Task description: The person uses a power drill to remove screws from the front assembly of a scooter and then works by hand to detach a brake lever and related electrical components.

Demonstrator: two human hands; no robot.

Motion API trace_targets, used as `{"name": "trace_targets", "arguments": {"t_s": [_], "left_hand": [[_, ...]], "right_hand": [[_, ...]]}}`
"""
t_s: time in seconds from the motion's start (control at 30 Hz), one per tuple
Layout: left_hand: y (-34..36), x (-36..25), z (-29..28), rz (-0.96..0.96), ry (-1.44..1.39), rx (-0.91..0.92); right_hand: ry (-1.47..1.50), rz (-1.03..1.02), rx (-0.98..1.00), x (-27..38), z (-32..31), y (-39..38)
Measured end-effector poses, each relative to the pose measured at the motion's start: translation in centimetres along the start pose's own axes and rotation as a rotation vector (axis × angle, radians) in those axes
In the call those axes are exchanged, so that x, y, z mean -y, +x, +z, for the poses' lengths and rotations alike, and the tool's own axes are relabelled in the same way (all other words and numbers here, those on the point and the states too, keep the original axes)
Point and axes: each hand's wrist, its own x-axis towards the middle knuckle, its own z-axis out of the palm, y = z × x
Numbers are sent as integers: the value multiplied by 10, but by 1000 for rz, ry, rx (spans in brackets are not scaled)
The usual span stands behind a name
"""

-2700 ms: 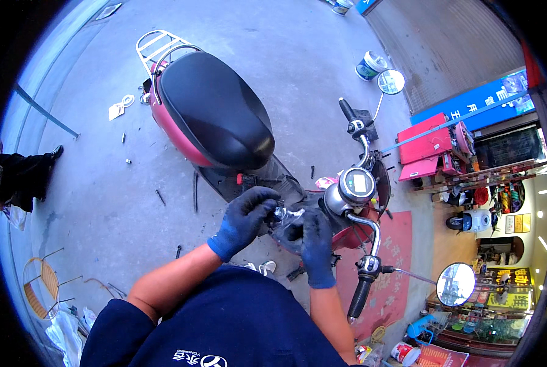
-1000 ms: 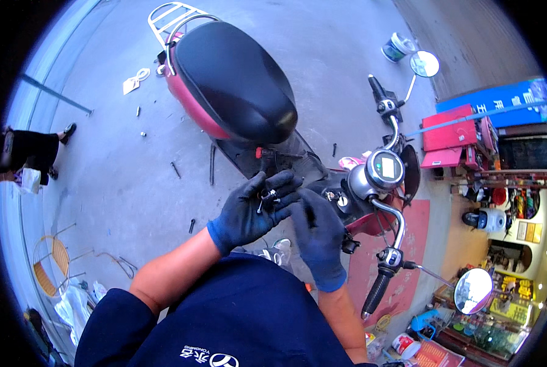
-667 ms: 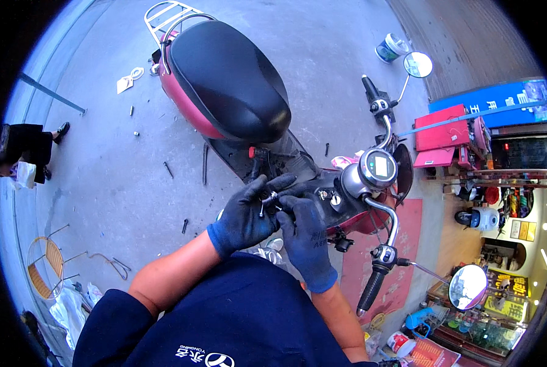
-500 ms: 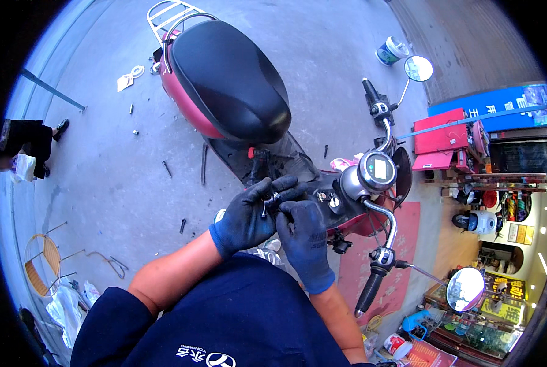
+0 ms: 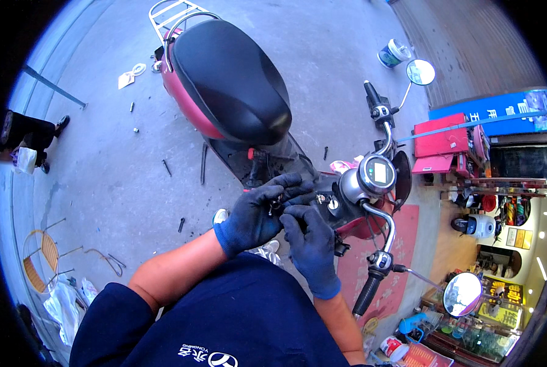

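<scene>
My left hand (image 5: 252, 214), in a dark glove with a blue cuff, is turned palm up with its fingers partly curled. It holds small metal bolts (image 5: 274, 204), partly hidden among the fingers. Close beside it on the right is my right hand (image 5: 312, 241), gloved the same way. Its thumb and fingers are bent together, and whatever is between them is too small to make out. Both hands are above the footboard of a dark red electric scooter (image 5: 191, 101), where a black and red power tool (image 5: 258, 164) stands.
The scooter's black seat (image 5: 230, 79) lies ahead, its handlebar (image 5: 380, 214) to the right. Several tools and small parts, including a dark rod (image 5: 203, 164), lie on the concrete floor. A rattan chair (image 5: 41, 254) and a seated person's legs (image 5: 37, 131) are at left, a bucket (image 5: 394, 54) far right.
My right hand has drawn slightly down and right, away from my left palm. My left hand has shifted a little right, and its fingers have curled more over the bolts.
</scene>
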Motion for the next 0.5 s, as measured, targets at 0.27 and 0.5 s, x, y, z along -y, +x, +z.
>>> {"name": "trace_targets", "arguments": {"t_s": [0.27,0.5], "left_hand": [[5,6,1,-55,-40,-64],[7,12,-11,-54,-64,-43]], "right_hand": [[-230,-180,12,-10,-3,0],[-5,113,-235,-18,2,-1]]}}
